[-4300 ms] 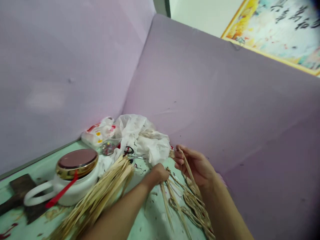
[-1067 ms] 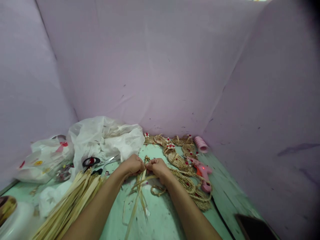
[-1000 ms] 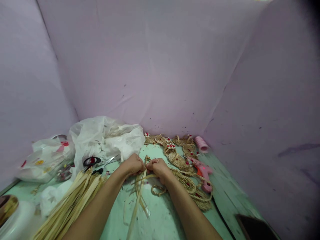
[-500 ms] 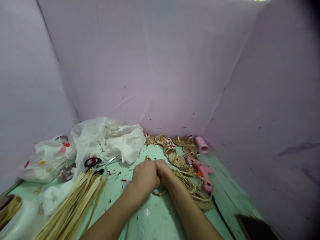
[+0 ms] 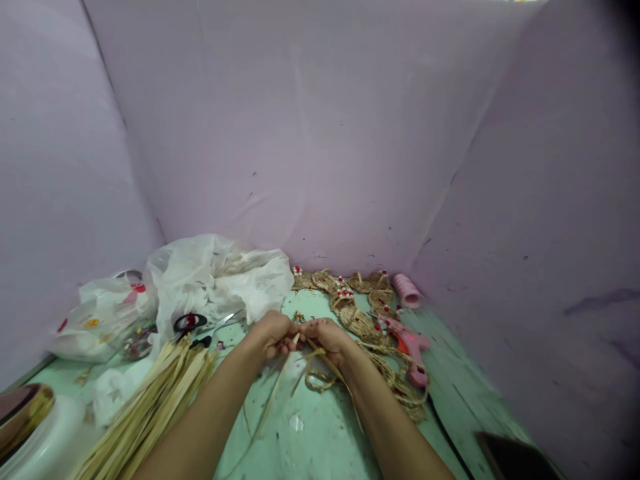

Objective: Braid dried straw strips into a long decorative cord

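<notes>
Close together over the middle of the table are my left hand (image 5: 274,333) and my right hand (image 5: 327,337), their fingertips nearly touching. A pale dried-leaf strip (image 5: 273,398) hangs down from the closed fingers of my left hand. My right hand is curled on other yellowish leaf strips (image 5: 317,352), one trailing along the right wrist. Just under the right hand lies a small loop of braided straw cord (image 5: 320,381), and the larger coil (image 5: 407,405) is partly hidden behind the right forearm. Where the strips meet between the fingers is too small to make out.
Leaf strips (image 5: 150,413) lie in a bundle at left, with black-handled scissors (image 5: 190,323) and plastic bags (image 5: 220,267) behind. Beaded woven slippers (image 5: 356,317), a pink thread spool (image 5: 407,291) and a corded pink glue gun (image 5: 414,350) are at right. A dark flat object (image 5: 515,457) sits front right.
My hands were pressed together as fists; now they are slightly apart with fingers turned inward. Leaf strips show between and below them. The camera view has shifted a little.
</notes>
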Motion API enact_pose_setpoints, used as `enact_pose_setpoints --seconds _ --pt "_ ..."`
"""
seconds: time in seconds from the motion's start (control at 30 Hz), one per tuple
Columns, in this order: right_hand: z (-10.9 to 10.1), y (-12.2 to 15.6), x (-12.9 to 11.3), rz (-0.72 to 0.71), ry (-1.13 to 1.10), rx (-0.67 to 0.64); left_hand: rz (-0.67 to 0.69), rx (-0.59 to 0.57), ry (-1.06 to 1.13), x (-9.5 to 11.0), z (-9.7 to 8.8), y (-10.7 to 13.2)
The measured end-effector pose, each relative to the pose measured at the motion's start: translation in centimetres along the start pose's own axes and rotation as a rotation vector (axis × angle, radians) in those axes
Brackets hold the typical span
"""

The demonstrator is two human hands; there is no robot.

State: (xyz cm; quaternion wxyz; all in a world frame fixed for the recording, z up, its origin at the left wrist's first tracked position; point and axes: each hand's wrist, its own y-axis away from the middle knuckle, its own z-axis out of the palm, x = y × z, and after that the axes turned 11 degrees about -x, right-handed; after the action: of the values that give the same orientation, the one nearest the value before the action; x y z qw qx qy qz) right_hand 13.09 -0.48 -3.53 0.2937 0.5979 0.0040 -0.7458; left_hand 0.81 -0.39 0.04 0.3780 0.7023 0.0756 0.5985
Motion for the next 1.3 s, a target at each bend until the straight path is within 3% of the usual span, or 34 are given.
enact_pose_setpoints --seconds 0.13,0.27,0.47,0.7,0.8,0.9,1.0,1.07,1.17,1.3 --pt "-0.1 0.3 0.0 -0.009 0.040 -0.050 -0.010 -0.055 0.090 -0.7 0.3 -0.7" --pt "-0.1 0.4 0.1 -0.041 0.279 -0.045 0.001 0.025 -0.049 -0.8 0.4 -0.6" --pt "-0.6 -0.6 1.0 -0.076 0.691 0.147 -0.060 0.186 -0.320 -0.8 0.9 -0.4" --pt "-0.3 -0.1 0.7 -0.100 0.868 0.344 0.205 0.138 -0.233 -1.8 0.5 -0.7" --pt "0.3 0.8 -0.3 -0.044 0.977 0.383 0.224 0.148 -0.204 -2.2 0.6 -0.9" --pt "1.0 1.8 -1.0 -0.032 1.069 0.369 0.211 0.180 -0.180 -2.3 0.9 -1.1" --pt "1.9 2.4 -1.0 -0.117 1.195 0.336 0.165 0.197 -0.114 -2.4 0.9 -1.2" --pt "2.7 2.7 -0.8 -0.168 1.274 0.331 0.118 0.167 -0.065 -2.5 0.7 -1.3" --pt "3.6 3.1 -0.6 -0.200 1.367 0.319 0.157 0.098 -0.016 -2.6 0.1 -1.4" --pt "3.1 3.6 -1.2 -0.191 1.348 0.244 0.210 0.042 0.024 -2.6 -0.4 -1.2"
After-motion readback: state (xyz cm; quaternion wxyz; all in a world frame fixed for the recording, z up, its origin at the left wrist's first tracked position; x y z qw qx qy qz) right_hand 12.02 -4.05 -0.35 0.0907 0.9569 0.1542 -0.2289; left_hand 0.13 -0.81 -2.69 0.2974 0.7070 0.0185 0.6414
